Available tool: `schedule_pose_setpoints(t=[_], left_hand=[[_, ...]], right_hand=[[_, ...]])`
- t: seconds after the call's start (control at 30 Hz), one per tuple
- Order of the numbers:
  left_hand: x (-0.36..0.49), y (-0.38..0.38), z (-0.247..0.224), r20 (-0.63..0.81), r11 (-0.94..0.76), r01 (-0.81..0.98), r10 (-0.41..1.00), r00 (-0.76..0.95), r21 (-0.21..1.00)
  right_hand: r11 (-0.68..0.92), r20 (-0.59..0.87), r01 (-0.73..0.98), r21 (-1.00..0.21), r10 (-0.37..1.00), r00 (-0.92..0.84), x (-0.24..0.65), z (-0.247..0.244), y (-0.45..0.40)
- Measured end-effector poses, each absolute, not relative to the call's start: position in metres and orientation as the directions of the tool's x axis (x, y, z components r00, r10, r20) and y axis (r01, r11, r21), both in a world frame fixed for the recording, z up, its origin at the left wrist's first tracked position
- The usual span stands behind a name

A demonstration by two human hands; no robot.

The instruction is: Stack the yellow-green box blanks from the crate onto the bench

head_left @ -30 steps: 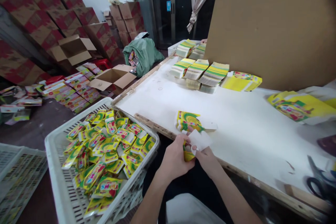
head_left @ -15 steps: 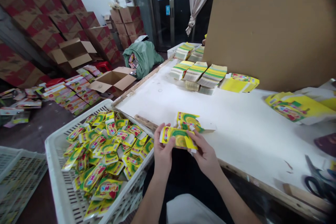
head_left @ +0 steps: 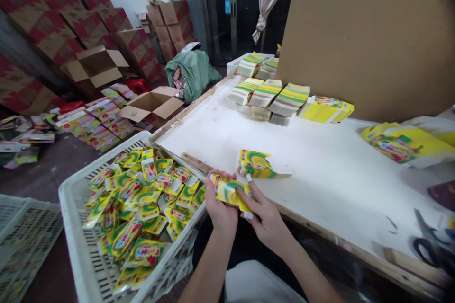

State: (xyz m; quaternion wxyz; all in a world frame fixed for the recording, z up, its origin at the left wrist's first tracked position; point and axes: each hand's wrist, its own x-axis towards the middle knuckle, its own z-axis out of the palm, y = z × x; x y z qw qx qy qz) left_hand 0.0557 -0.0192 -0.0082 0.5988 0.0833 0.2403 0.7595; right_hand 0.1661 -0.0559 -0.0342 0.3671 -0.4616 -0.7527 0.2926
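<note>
Over the table's front edge, my left hand [head_left: 222,208] grips a small yellow-green printed carton [head_left: 229,190], its thumb and palm around the left end. My right hand [head_left: 265,210] has its fingers at the carton's right end, one finger lying across the printed face; white tips cover some fingers. A white flap pokes out below the right end. Just beyond, on the white table [head_left: 199,130], stand a few flat carton blanks [head_left: 256,163] of the same print. At my left, a white plastic crate [head_left: 73,218] holds many small yellow cartons [head_left: 142,199].
Stacks of flat carton blanks [head_left: 289,99] stand at the table's back, with a yellow carton [head_left: 327,109] beside them. More yellow blanks [head_left: 394,144] lie at right, near scissors [head_left: 428,241]. A cardboard sheet [head_left: 355,38] rises behind. Open boxes [head_left: 152,104] and a green sack [head_left: 194,75] occupy the floor.
The carton has tilted and shifted slightly left and down. My right hand has moved left, its fingers now over the carton's face. My left hand reaches further under it.
</note>
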Motion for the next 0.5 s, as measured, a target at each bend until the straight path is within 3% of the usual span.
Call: schedule_pose_setpoints(t=[0.17,0.37,0.43,0.5], left_hand=[[0.050,-0.021,-0.014,-0.209,-0.126,-0.890,0.949,-0.237,0.438],[0.062,-0.031,-0.017,-0.172,-0.113,-0.868,0.960,-0.221,0.484],[0.057,-0.029,-0.015,-0.163,-0.110,-0.848,0.961,-0.224,0.519],[0.042,-0.022,-0.013,-0.137,-0.162,-0.760,0.939,-0.314,0.629]], right_hand=[[0.399,0.178,0.400,-0.825,0.856,-0.486,0.183,-0.020,-0.052],[0.190,0.164,0.178,-0.966,0.975,-0.153,0.167,-0.034,-0.052],[0.183,0.161,0.146,-0.972,0.976,-0.148,0.160,-0.037,-0.050],[0.204,0.176,0.154,-0.967,0.968,-0.177,0.162,-0.037,-0.042]])
